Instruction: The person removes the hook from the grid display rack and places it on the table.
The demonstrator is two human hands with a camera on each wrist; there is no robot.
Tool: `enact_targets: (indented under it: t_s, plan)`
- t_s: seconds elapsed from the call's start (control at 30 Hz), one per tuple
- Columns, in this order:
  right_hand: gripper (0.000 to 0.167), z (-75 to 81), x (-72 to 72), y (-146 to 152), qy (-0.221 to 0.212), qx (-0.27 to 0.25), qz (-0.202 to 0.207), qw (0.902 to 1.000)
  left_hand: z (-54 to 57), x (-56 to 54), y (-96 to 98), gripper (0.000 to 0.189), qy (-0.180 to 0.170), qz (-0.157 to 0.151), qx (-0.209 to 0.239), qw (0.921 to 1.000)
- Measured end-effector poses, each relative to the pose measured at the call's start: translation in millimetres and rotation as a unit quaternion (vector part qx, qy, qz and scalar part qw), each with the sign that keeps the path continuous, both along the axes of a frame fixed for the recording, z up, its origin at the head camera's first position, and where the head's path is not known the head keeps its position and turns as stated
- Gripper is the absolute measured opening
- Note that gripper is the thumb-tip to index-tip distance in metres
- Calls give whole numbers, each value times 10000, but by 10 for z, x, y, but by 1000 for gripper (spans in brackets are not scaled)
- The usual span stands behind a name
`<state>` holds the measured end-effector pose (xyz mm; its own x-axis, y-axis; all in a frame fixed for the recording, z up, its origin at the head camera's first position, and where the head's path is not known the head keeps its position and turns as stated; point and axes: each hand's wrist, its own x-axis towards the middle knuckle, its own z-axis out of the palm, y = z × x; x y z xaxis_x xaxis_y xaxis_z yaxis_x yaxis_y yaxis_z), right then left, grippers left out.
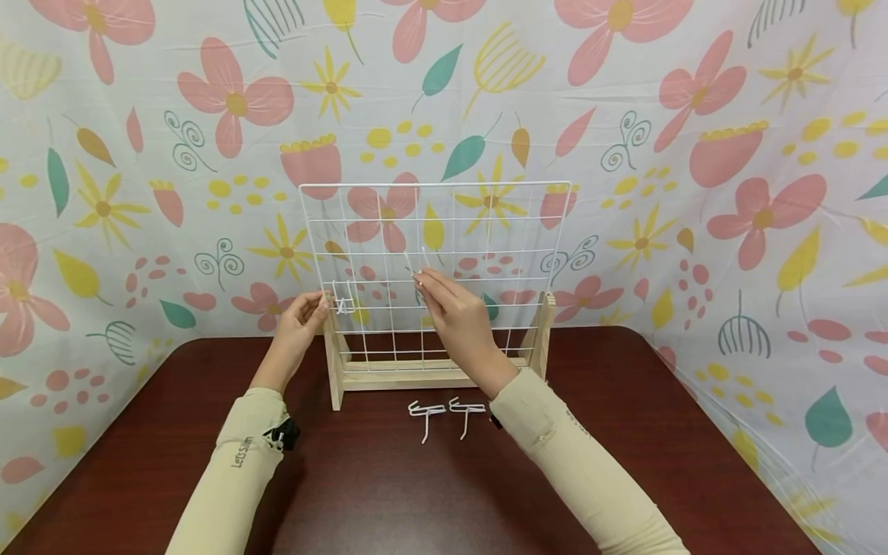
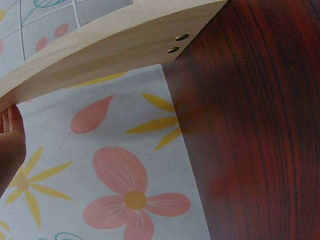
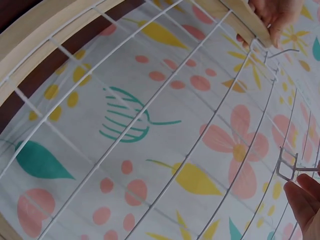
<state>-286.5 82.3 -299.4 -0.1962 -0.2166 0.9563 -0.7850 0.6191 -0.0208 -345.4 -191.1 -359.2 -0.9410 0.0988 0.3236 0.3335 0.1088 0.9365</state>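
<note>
Pinching a white hook [image 3: 287, 162] between thumb and fingertips of the right hand [image 1: 458, 312], before the middle of a white wire grid [image 1: 454, 251], unclear whether touching the wires; right of another hook [image 1: 343, 299] hung near the grid's left edge; above a third hook [image 1: 426, 411] and a fourth hook [image 1: 467, 408] on the dark reddish table [image 1: 361, 478]; facing a flowered cloth [image 1: 444, 131]; reaching forward in pale sleeves [image 1: 243, 455], gripping the wooden stand's [image 1: 388, 380] left post between thumb and fingers of the left hand [image 1: 300, 320]
</note>
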Motion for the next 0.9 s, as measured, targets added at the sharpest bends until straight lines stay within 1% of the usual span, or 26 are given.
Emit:
enact_targets:
  t_s: [0.2,0.37,0.57,0.9]
  plan:
    - [21,-28,42,88,168,22,-40,9998,-7,9,-9,48,16,12,63,10000]
    - [20,-84,65,192,152,117,-69,9998,-7,11,-5,48,-6,3,44,10000]
    - [18,-127,90,307,157,256,-107,9995,4,-10,-3,46,-90,-48,82,9999]
    - [19,-201,182,428,308,453,-56,9985,15,12,1,49,-21,-49,22,10000]
